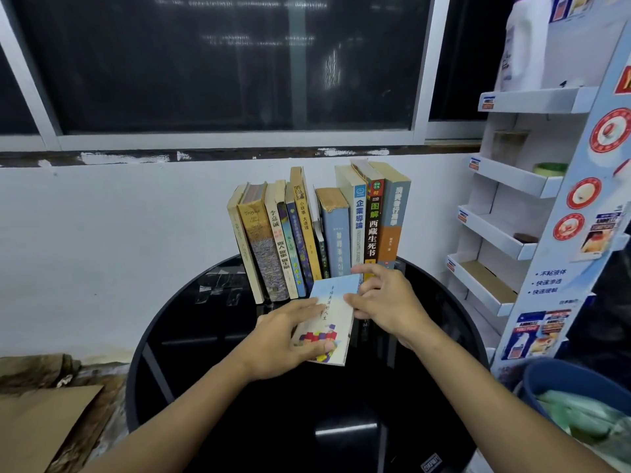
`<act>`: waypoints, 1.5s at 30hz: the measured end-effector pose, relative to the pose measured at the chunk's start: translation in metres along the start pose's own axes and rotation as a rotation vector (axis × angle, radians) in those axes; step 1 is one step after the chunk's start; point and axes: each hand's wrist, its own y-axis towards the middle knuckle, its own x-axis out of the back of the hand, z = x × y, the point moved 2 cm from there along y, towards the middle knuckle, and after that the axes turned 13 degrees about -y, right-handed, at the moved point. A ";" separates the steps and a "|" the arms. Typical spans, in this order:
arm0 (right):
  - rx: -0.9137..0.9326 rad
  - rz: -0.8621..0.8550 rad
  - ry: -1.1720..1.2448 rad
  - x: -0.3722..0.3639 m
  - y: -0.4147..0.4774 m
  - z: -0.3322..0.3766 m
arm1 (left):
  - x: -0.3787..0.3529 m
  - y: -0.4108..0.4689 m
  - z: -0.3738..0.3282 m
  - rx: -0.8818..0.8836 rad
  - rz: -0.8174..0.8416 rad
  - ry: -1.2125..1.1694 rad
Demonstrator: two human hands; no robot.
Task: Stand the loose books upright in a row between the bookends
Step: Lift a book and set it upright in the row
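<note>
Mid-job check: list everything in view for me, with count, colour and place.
Row of books: about eleven, mixed colours, upright at table's back.
Loose book: one, pale blue, in front of the row, in both hands.
Table: one, black, round, centre.
Display rack: one, white, right.
Cardboard: one, brown, lower left.
Bin: one, blue, lower right.
Bookends: not visible.
Left hand: on the loose book.
Right hand: at its far edge.

Round black glossy table, centre of frame. A row of upright books stands at its far edge; a pale blue booklet lies just before them.
</note>
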 end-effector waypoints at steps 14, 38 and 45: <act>0.401 -0.342 -0.376 0.044 -0.016 0.079 | 0.110 0.070 -0.082 -0.343 -0.561 0.340; 0.623 -0.546 -0.337 0.035 0.020 0.151 | 0.140 0.095 -0.073 -0.048 -0.606 0.532; 0.669 -0.552 -0.357 0.018 0.038 0.165 | 0.140 0.093 -0.063 -0.059 -0.634 0.521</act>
